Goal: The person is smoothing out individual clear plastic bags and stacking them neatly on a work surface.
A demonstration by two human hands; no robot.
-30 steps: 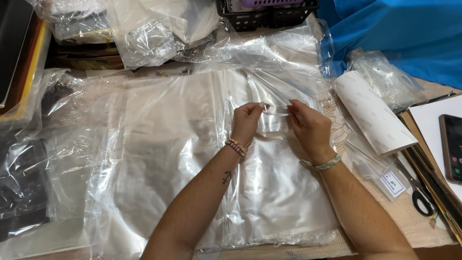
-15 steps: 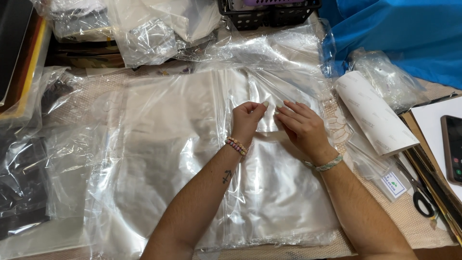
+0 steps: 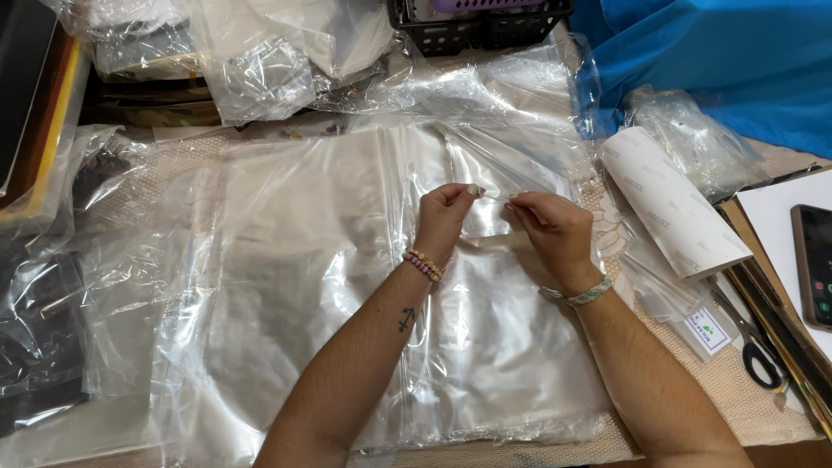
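A large clear plastic bag (image 3: 312, 260) lies flat across the table in the head view. My left hand (image 3: 444, 215) and my right hand (image 3: 555, 232) meet over its upper right part. Between their pinched fingertips runs a thin clear strip (image 3: 496, 198), one end in each hand. A pale strip hangs loose under my right hand. My left wrist wears a beaded bracelet, my right wrist a woven band.
A white paper roll (image 3: 672, 204) lies right of the hands, with scissors (image 3: 754, 351) and a small labelled bag (image 3: 706, 329) below it. A phone (image 3: 815, 264) sits at the right edge. Crumpled clear bags (image 3: 269, 61) and a black basket (image 3: 481, 22) crowd the back; blue cloth (image 3: 719, 61) fills the far right.
My right hand has moved in closer to my left, and both now pinch the thin strip between them. The big bag has stayed flat.
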